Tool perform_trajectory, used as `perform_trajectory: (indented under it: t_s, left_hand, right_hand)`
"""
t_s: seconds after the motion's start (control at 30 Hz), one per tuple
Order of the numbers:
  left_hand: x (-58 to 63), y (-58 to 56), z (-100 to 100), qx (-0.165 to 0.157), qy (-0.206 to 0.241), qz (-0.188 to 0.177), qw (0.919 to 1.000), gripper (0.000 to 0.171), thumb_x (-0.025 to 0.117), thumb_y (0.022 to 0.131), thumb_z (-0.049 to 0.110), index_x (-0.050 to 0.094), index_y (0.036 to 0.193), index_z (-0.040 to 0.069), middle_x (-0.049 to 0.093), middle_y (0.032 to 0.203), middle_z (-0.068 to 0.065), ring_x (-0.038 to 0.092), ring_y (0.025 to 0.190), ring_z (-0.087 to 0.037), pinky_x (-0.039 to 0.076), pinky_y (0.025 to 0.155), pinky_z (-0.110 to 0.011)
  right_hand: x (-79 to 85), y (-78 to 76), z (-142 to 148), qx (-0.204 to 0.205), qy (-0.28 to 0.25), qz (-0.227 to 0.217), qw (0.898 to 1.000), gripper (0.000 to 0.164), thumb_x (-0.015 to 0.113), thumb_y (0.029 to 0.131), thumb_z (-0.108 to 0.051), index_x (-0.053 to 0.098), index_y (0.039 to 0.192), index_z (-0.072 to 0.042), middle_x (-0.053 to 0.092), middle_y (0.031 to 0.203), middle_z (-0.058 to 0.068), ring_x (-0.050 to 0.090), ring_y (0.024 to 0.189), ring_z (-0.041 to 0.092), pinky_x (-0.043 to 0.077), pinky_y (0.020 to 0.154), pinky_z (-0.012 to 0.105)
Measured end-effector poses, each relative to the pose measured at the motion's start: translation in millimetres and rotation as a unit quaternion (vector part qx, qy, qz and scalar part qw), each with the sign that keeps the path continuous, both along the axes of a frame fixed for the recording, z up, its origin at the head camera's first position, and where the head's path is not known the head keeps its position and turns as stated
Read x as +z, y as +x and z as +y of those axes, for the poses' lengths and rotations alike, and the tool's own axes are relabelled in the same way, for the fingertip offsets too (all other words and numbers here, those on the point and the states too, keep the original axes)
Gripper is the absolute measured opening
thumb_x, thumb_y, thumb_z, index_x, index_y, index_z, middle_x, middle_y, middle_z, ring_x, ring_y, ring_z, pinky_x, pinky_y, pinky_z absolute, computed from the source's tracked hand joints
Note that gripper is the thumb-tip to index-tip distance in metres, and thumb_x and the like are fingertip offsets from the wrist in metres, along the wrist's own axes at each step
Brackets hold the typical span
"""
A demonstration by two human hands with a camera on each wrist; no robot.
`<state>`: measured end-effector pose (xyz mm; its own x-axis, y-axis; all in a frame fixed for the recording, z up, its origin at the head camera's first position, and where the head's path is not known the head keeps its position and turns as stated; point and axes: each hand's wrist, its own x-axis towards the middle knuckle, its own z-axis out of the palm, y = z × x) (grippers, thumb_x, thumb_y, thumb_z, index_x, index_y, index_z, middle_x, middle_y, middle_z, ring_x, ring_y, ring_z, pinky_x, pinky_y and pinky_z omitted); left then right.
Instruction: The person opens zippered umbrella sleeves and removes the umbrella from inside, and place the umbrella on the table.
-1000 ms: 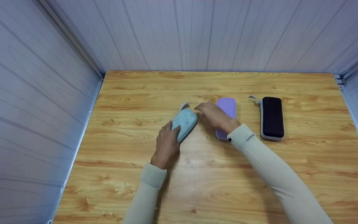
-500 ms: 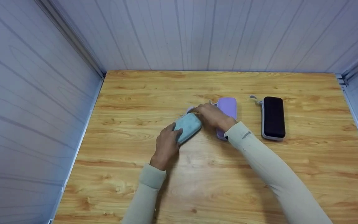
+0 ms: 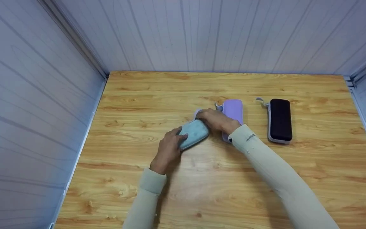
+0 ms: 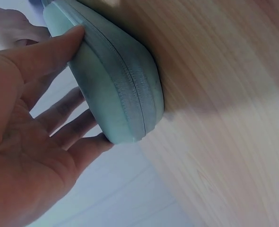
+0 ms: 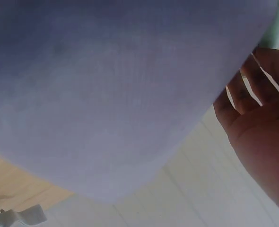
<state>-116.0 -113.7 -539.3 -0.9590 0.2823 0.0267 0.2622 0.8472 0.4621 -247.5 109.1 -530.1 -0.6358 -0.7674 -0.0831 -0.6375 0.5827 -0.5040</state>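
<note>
A mint-green zip case (image 3: 194,132) lies aslant on the wooden table, its closed zip seam showing in the left wrist view. My left hand (image 3: 167,149) grips its near-left end, thumb on one side and fingers on the other. At the far end, by the pale wrist strap (image 3: 196,113), the bent fingers of my right hand (image 3: 216,120) hold the case's edge; their tips are hidden. Partly under my right wrist is a purple zip case (image 3: 233,109), which looms large and blurred in the right wrist view.
A black zip case (image 3: 280,119) with a light side and strap lies further right on the wooden table (image 3: 122,143). Pale panelled walls (image 3: 170,35) stand along the back and both sides.
The green case has turned clockwise and slid slightly right and nearer. My right hand has come from just beside the case onto its far end. My left hand keeps its grip.
</note>
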Motion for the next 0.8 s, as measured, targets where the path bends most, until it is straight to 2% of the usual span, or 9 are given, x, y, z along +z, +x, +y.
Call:
perform_trajectory:
  t_s: [0.13,0.33,0.6,0.8]
  left_hand:
    - [0.7,0.5,-3.6,-0.007,0.012,-0.014,0.9998,0.040,0.071,0.094,-0.008,0.076,0.130,0.008,0.056,0.154,-0.017,0.053,0.140,-0.042,0.051,0.106,-0.058]
    - [1.4,1.3,-6.3,-0.012,0.012,-0.025,0.9995,0.039,0.070,0.096,-0.006,0.075,0.132,0.009,0.055,0.156,-0.016,0.050,0.143,-0.042,0.050,0.107,-0.060]
    - [-0.7,1.5,-7.3,-0.016,0.030,-0.028,0.9991,0.044,0.061,0.096,-0.015,0.076,0.131,0.008,0.056,0.155,-0.015,0.050,0.143,-0.043,0.048,0.109,-0.059]
    - [-3.2,0.5,-9.4,-0.024,0.046,-0.013,0.9986,0.042,0.077,0.089,-0.009,0.076,0.128,0.005,0.057,0.153,-0.017,0.052,0.140,-0.044,0.049,0.109,-0.059]
  right_hand:
    - [0.1,-0.5,0.2,-0.001,0.010,-0.010,1.000,0.033,0.049,0.109,0.001,0.075,0.128,-0.003,0.071,0.129,0.018,0.066,0.124,0.036,0.052,0.106,0.050]
    - [-1.1,0.0,0.5,-0.021,0.012,-0.024,0.999,0.034,0.049,0.108,0.002,0.076,0.127,-0.007,0.069,0.117,0.019,0.067,0.109,0.036,0.054,0.098,0.051]
    - [-3.2,-1.2,-0.7,-0.008,0.025,-0.009,1.000,0.029,0.052,0.108,0.000,0.076,0.123,-0.002,0.068,0.125,0.019,0.065,0.120,0.037,0.052,0.105,0.049]
    - [-3.3,-1.8,-1.6,-0.014,0.041,0.026,0.999,0.021,0.062,0.105,-0.004,0.081,0.114,-0.006,0.074,0.117,0.014,0.070,0.111,0.033,0.057,0.098,0.047]
